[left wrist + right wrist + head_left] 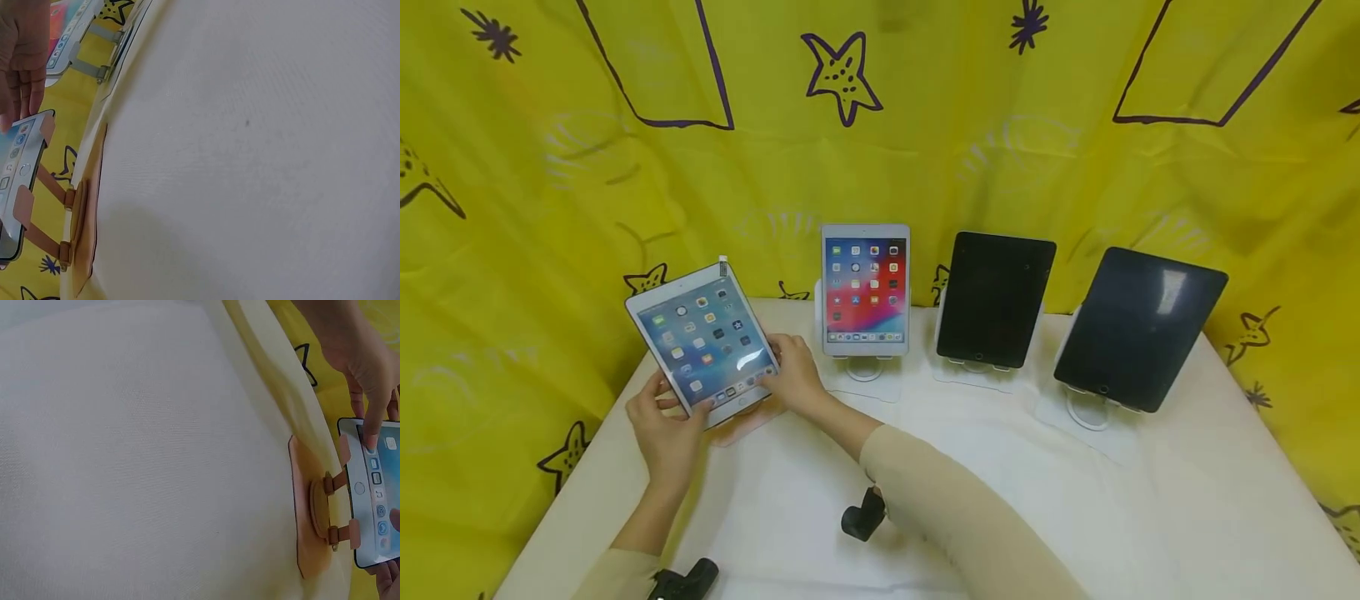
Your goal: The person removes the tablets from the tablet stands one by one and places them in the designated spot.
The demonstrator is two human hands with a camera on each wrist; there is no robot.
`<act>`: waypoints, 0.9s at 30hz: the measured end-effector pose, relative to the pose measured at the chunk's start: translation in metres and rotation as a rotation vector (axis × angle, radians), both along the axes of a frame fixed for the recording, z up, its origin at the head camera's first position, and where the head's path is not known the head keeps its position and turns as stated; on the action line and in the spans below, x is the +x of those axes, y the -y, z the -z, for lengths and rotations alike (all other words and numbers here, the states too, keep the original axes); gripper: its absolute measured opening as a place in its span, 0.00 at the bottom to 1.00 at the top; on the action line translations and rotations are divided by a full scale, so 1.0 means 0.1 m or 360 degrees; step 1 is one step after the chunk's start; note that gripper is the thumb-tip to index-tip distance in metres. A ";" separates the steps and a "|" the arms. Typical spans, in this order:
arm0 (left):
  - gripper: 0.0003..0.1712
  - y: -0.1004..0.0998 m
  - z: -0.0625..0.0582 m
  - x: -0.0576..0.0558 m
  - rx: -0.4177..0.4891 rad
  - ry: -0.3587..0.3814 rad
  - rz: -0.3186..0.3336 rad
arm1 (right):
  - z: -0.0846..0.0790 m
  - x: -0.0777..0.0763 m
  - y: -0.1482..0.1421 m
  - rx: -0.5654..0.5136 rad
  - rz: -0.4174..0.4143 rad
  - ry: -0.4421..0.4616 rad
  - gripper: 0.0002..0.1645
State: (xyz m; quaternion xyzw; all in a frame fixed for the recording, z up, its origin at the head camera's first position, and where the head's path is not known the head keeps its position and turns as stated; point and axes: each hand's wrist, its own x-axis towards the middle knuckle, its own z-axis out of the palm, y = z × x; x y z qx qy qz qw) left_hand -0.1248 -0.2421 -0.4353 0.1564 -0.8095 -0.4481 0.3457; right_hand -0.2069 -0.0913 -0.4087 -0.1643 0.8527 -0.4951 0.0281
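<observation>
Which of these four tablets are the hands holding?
The leftmost white-framed tablet, its screen lit blue: left hand and right hand grip it. No hand touches the white tablet showing red, the inner black tablet or the rightmost black tablet.

White-covered table [805,525] carries, bases flat on it, a rose-gold tablet stand [312,553] and, spaced out to that stand's right, a silver-grey stand [882,389] nearest, a pale middle stand [977,382] farther along, a pale outer stand [1108,443] farthest off.
</observation>
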 end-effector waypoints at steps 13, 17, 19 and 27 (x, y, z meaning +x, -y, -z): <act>0.36 -0.05 -0.13 -0.06 0.0192 0.0269 -0.0124 | -0.05 -0.07 -0.05 -0.0133 -0.0026 0.0251 0.34; 0.33 0.00 -0.18 -0.05 0.0115 0.0368 -0.0099 | -0.04 -0.08 -0.07 -0.0119 -0.0073 0.0210 0.31; 0.33 0.02 -0.20 -0.05 0.0062 0.0403 -0.0085 | -0.03 -0.08 -0.07 -0.0127 -0.0097 0.0209 0.30; 0.33 0.06 -0.35 -0.04 -0.0072 0.0482 0.0025 | 0.00 -0.09 -0.04 -0.0182 -0.0154 0.0188 0.26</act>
